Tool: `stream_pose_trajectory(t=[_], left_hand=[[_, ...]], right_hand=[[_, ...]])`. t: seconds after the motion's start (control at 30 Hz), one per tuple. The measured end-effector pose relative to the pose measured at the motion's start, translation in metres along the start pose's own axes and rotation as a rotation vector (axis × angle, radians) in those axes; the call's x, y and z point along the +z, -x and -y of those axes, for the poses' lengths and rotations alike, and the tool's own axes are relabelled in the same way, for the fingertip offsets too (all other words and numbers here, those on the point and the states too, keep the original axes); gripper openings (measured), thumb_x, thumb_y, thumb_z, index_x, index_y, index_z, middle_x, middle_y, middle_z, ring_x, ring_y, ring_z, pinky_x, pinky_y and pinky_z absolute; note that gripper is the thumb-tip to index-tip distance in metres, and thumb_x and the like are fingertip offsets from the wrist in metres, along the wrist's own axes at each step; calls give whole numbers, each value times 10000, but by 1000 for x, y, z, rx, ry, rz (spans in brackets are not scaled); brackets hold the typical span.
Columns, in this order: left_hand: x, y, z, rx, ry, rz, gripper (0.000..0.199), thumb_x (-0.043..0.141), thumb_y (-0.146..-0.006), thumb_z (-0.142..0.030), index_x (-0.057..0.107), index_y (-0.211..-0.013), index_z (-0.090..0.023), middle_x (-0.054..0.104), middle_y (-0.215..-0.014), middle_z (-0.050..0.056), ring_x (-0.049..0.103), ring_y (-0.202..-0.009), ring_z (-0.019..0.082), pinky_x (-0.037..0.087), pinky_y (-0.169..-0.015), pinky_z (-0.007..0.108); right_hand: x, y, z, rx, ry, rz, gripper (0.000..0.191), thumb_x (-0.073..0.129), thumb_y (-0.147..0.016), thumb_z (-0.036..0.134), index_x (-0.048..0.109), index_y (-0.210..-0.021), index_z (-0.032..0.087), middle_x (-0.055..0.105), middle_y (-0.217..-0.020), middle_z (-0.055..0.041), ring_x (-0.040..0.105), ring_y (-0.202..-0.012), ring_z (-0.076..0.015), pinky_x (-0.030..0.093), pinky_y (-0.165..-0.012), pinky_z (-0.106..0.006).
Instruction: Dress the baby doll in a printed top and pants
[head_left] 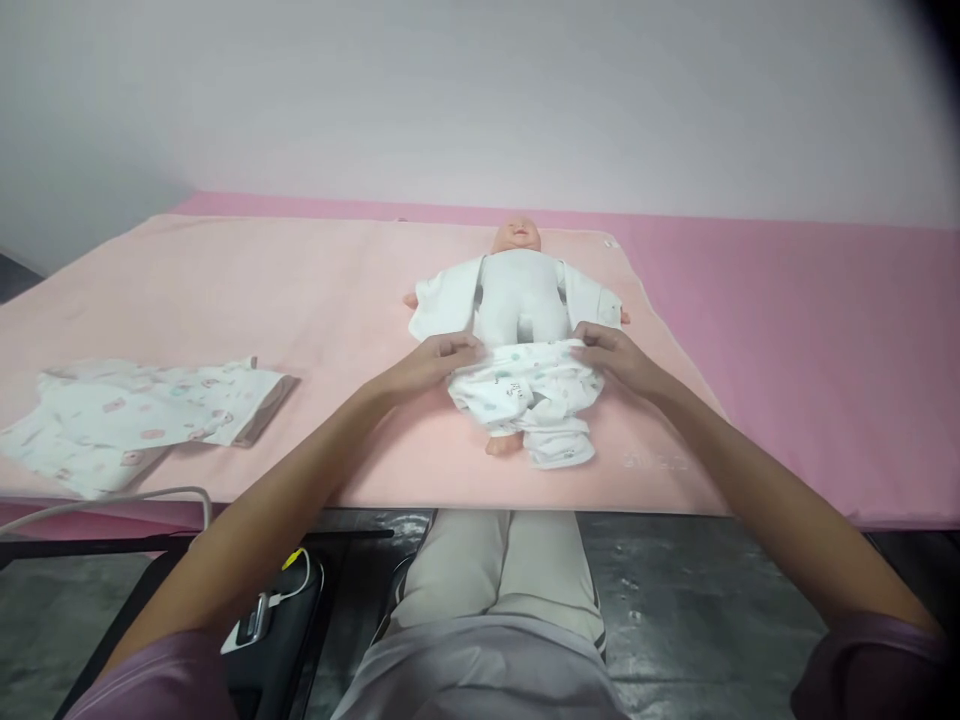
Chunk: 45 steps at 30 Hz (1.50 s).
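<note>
A baby doll lies on its back on a peach mat, its head away from me and its arms spread in white sleeves. Small printed white pants are bunched around its legs. One bare foot sticks out below the cloth; a pant leg covers the other. My left hand pinches the waistband at its left end. At the right end, my right hand grips the same waistband between thumb and fingers.
A folded printed garment lies on the peach mat at the left. Pink table covering shows on the right. A white cable crosses the front left edge. Below stands a black chair with a small device on it.
</note>
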<state>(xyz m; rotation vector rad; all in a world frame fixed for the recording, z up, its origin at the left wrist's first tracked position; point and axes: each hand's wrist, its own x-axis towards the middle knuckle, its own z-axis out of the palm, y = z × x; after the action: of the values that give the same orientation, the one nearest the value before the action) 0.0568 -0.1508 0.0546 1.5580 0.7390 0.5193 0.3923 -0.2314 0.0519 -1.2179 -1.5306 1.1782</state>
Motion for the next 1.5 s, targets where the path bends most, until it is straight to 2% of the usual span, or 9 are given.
stream_pose_trajectory(t=[0.17, 0.43, 0.7, 0.8, 0.97, 1.07, 1.27, 1.4, 1.5], left_hand=[[-29, -18, -12, 136, -144, -74, 444, 805, -946, -650, 649, -1007, -239, 628, -774, -13, 554, -671, 136, 415, -610, 268], [2, -63, 39, 138, 0, -281, 550, 654, -987, -775, 464, -1096, -271, 649, -899, -26, 624, -816, 145, 510, -742, 261], [-32, -65, 6, 252, -304, -131, 486, 716, -995, -704, 608, -995, -230, 611, -885, 10, 536, -773, 152, 411, -681, 277], [-42, -82, 2, 349, -366, -224, 413, 646, -1067, -644, 568, -1028, -240, 588, -933, 19, 539, -831, 163, 436, -731, 284], [-29, -119, 26, 209, -85, -374, 413, 574, -1100, -656, 460, -1046, -264, 541, -821, -20, 550, -750, 161, 460, -706, 279], [-23, -129, 32, 246, -75, -395, 440, 598, -1076, -687, 498, -1034, -261, 575, -846, -10, 569, -784, 167, 465, -725, 279], [-38, -145, 27, 420, -210, -380, 361, 601, -1102, -607, 541, -1044, -255, 587, -964, 15, 564, -895, 175, 486, -858, 307], [-30, -152, 33, 287, -16, -450, 425, 606, -1079, -671, 520, -1024, -258, 571, -893, 7, 583, -878, 186, 500, -800, 298], [-16, -148, 33, 165, 195, -441, 503, 631, -1032, -751, 496, -1023, -267, 588, -919, 7, 603, -868, 191, 521, -765, 303]], right_hand=[[-14, -21, 6, -22, 14, -141, 408, 766, -953, 593, 611, -845, 231, 500, -762, 30, 425, -685, -140, 329, -652, -282], [38, -59, -27, 91, -251, -207, 677, 792, -808, 871, 571, -981, 255, 625, -915, 31, 564, -841, -161, 491, -768, -279], [-12, -58, 13, -35, 258, 105, 509, 741, -983, 712, 630, -888, 223, 575, -815, 16, 481, -749, -151, 378, -710, -299], [-14, -75, 19, -119, 351, -20, 481, 681, -1032, 696, 601, -919, 235, 604, -902, -4, 523, -840, -176, 404, -767, -313], [10, -108, -19, -27, 151, -386, 582, 651, -964, 835, 515, -955, 269, 539, -792, 23, 497, -775, -186, 400, -708, -305], [10, -112, -33, 11, 33, -363, 614, 663, -920, 870, 520, -960, 274, 522, -751, 39, 455, -691, -170, 369, -649, -300], [-2, -114, -24, -141, 295, -438, 523, 653, -1003, 745, 527, -881, 252, 539, -835, 9, 507, -823, -187, 418, -794, -332], [9, -126, -41, 23, 86, -633, 646, 575, -945, 908, 467, -912, 272, 504, -868, 7, 520, -880, -207, 470, -827, -342], [17, -129, -50, 81, -103, -566, 711, 573, -886, 983, 458, -947, 284, 507, -891, 5, 526, -873, -211, 504, -789, -340]])
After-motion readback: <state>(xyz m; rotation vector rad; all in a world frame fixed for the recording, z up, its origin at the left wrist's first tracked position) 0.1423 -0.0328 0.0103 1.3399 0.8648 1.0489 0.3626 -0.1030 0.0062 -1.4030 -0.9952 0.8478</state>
